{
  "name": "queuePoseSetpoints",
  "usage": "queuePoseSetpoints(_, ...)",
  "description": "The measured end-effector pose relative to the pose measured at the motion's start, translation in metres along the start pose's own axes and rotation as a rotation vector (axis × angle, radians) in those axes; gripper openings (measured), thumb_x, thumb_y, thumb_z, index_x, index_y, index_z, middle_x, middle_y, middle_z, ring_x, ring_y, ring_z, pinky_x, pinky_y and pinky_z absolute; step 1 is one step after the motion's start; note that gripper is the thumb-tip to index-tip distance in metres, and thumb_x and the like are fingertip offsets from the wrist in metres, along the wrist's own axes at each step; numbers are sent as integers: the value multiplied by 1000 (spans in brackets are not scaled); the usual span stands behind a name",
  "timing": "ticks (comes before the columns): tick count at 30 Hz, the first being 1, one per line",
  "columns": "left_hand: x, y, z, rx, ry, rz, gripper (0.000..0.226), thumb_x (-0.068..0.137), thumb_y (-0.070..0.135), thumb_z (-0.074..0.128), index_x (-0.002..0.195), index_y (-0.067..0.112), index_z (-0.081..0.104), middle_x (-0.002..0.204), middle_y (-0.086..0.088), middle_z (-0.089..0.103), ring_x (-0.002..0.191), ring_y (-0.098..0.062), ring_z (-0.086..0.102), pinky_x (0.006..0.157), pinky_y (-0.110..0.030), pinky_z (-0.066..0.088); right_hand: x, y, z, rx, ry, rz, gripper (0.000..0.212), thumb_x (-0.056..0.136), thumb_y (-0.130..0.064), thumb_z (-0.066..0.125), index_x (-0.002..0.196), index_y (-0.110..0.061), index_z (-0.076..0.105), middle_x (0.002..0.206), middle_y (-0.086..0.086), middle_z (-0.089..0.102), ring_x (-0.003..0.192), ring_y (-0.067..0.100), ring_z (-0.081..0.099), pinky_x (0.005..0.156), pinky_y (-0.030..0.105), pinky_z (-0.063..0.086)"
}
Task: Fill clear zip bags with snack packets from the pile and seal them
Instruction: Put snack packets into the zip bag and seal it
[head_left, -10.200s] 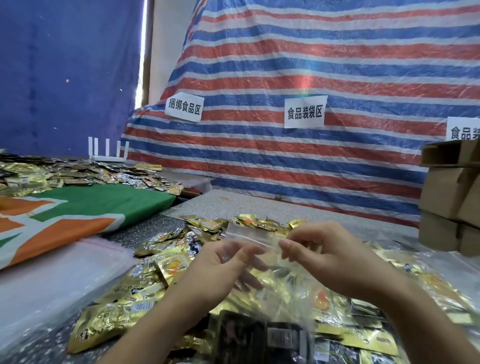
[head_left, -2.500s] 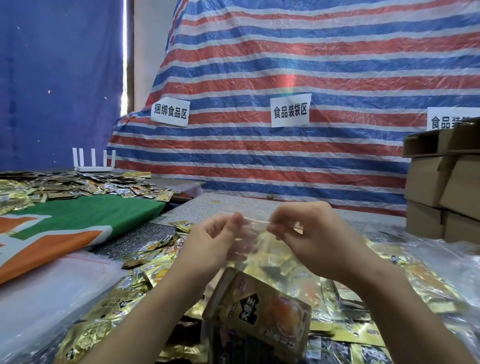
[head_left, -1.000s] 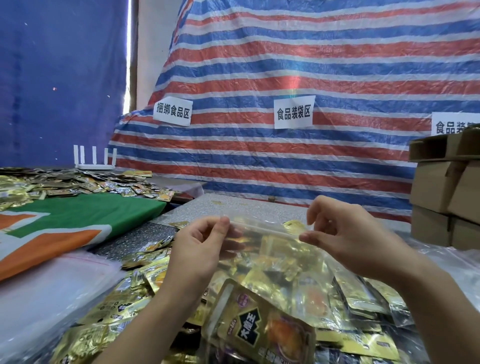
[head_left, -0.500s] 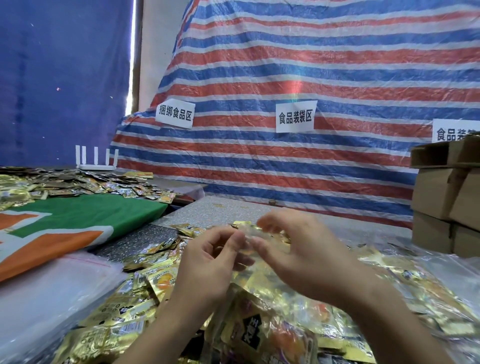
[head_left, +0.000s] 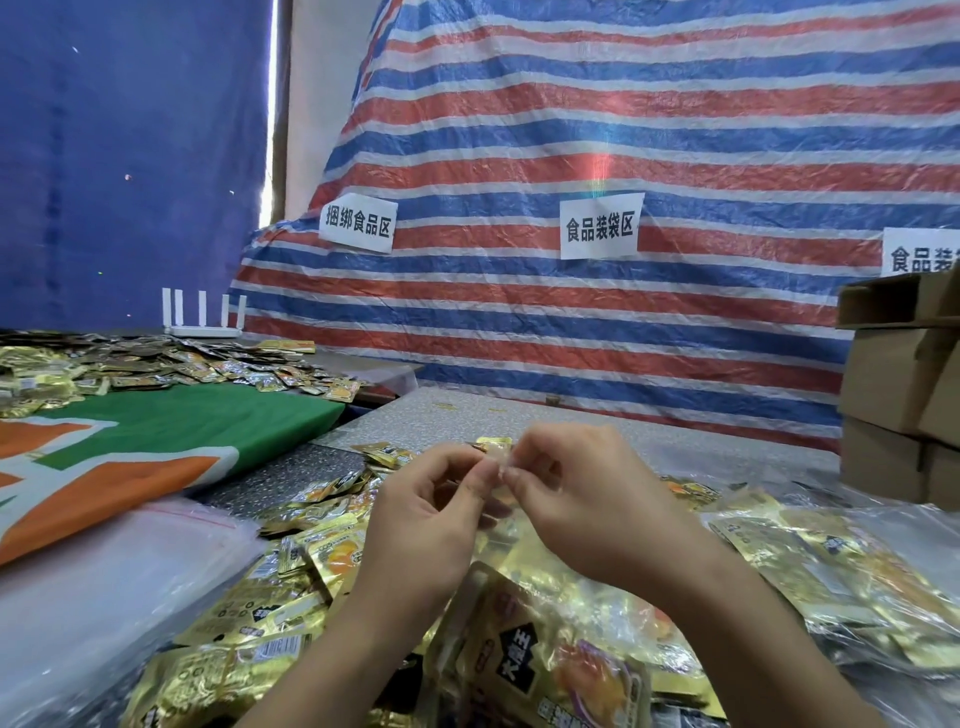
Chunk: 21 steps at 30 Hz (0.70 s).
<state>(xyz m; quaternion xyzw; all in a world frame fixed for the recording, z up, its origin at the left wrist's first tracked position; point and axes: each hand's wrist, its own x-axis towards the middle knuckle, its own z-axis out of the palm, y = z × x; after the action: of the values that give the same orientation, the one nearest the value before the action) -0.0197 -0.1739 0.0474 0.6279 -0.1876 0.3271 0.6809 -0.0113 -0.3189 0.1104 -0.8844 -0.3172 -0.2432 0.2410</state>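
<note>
while both hands — left hand (head_left: 423, 525), right hand (head_left: 582, 512) — pinch the zip bag (head_left: 597, 618) (seal hidden), fingertips meet.

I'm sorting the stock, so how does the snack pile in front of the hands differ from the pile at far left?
The near snack pile lies on the grey table, close under the hands, with large gold packets; the far pile sits behind a green and orange cloth, spread flatter, and its packets look darker. Both are loose foil packets.
</note>
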Motion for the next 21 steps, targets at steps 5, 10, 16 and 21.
queuePoseSetpoints(5, 0, 2, 1, 0, 3, -11, 11, 83, 30, 63, 81, 25, 73, 72, -10, 72, 65, -22, 70, 56, -23, 55, -1, -2, 2, 10, 24, -13, 11, 95, -29, 60, 90, -23, 67, 83, -9, 65, 79, 11, 60, 75, 40, 53)
queuePoseSetpoints(10, 0, 0, 1, 16, 21, -8, 14, 89, 19, 65, 81, 24, 74, 72, -10, 72, 64, -22, 70, 57, -23, 55, -2, -2, 4, -12, 32, -21, 13, 96, -30, 58, 87, -24, 64, 79, -11, 61, 76, 10, 57, 71, 39, 52)
queuePoseSetpoints(16, 1, -2, 0, 97, 31, 7, 16, 92, 13, 64, 82, 21, 72, 70, -5, 72, 63, -15, 68, 58, -21, 53, -2, -4, 6, -55, 36, -33, 15, 96, -31, 57, 83, -24, 60, 76, -10, 59, 73, 12, 54, 65, 36, 47)
queuePoseSetpoints(21, 0, -1, 0, 137, 58, 35, 16, 94, 13, 63, 84, 22, 72, 74, -1, 73, 69, -16, 69, 63, -25, 56, -4, -7, 10, -104, 73, -28, 16, 96, -32, 55, 81, -27, 57, 75, -11, 59, 71, 13, 54, 60, 35, 45)
